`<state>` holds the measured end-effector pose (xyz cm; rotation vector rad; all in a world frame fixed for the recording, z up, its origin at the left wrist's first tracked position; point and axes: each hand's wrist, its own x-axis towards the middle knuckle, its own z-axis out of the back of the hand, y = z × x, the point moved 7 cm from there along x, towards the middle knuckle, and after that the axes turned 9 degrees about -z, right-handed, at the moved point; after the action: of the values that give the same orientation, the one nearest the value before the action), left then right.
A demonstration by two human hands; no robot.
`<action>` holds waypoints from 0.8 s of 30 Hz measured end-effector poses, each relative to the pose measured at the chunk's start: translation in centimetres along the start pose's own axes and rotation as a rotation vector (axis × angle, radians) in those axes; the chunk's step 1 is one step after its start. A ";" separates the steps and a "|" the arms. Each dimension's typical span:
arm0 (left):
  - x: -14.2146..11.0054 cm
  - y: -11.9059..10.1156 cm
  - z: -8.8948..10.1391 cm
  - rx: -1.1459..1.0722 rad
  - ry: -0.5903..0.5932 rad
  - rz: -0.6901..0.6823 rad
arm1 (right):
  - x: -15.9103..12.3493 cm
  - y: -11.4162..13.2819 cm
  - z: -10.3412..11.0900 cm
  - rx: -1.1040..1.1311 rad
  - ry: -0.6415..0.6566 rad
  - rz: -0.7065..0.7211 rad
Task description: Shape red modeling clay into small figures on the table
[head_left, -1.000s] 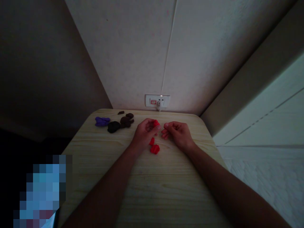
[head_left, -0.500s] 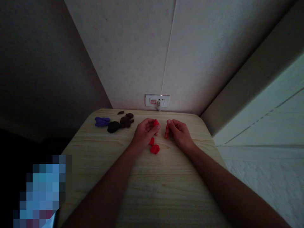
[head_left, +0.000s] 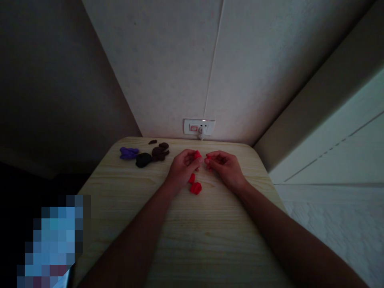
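My left hand [head_left: 184, 166] pinches a lump of red modelling clay [head_left: 197, 154] between thumb and fingers. Just to its right, my right hand [head_left: 224, 166] is closed on a smaller bit of red clay [head_left: 208, 157], mostly covered by the thumb and fingers. A narrow gap separates the two hands. Below the left hand, two more red clay pieces lie on the table: a small one [head_left: 192, 178] and a larger ridged one [head_left: 196, 188].
Toward the table's [head_left: 192, 236] back left lie purple clay [head_left: 129, 153], a black lump [head_left: 143, 160] and several dark brown pieces [head_left: 160, 153]. A wall socket [head_left: 199, 127] with a plug sits behind the table. A blurred-out bright patch [head_left: 57, 240] covers the lower left.
My right hand's thumb and fingertips have shifted left and down toward my left hand, and red clay now shows between them. My left hand and the loose pieces have stayed put.
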<state>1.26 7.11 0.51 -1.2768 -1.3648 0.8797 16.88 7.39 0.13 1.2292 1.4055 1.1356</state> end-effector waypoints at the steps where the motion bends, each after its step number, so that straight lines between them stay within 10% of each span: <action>1: 0.0 0.0 0.0 -0.001 -0.002 0.000 | 0.0 -0.1 0.0 -0.001 0.000 -0.006; 24: -0.1 -0.1 0.0 0.011 0.010 -0.004 | 0.1 0.0 0.0 0.020 0.017 -0.032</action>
<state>1.28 7.04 0.59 -1.2679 -1.3522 0.8755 16.90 7.50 0.11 1.2093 1.4476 1.1150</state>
